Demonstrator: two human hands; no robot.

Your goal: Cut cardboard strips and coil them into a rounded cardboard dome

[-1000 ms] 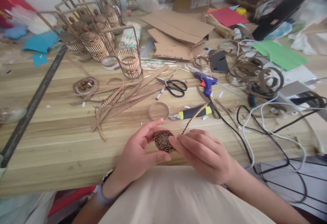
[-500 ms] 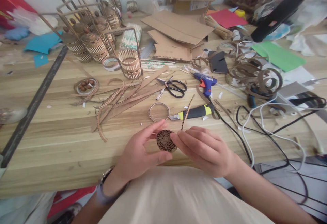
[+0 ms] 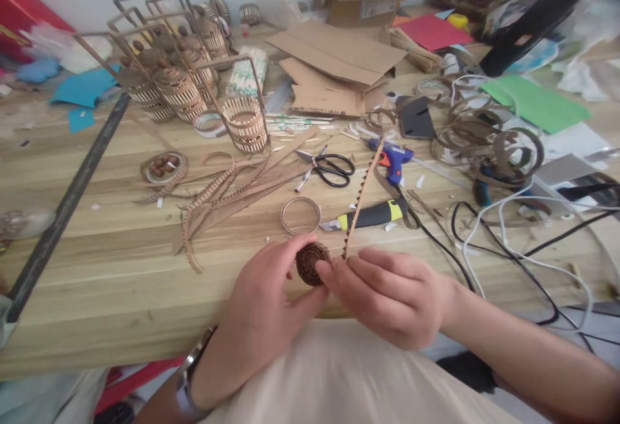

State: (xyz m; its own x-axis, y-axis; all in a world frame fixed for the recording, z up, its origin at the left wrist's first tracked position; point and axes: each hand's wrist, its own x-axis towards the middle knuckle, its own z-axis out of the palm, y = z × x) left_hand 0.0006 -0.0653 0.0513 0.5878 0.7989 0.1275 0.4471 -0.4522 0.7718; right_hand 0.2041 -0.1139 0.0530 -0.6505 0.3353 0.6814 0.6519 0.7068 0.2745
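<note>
A brown coil of rolled corrugated cardboard [image 3: 310, 264] sits between the thumb and fingers of my left hand [image 3: 271, 288], its round honeycomb face turned up. My right hand [image 3: 392, 292] pinches a narrow corrugated cardboard strip [image 3: 362, 198] right beside the coil, with fingertips touching the coil's edge. The strip's loose end sticks up and away over the table, its ridged side facing left. Just beyond the coil lies a thin ring [image 3: 301, 216]. A utility knife [image 3: 372, 215] with a black and yellow handle rests behind the strip.
Black-handled scissors [image 3: 334, 169] and a blue glue gun [image 3: 394, 161] lie farther back. Loose cardboard strips [image 3: 217, 185] and a bowl of brown beads [image 3: 163, 166] are at left. Lantern-like baskets [image 3: 177, 88] stand behind them. White and black cables [image 3: 498, 237] tangle at right.
A longer stretch of the strip now stands up from my right hand. Both hands have shifted slightly, and the coil is turned a little in my left fingers.
</note>
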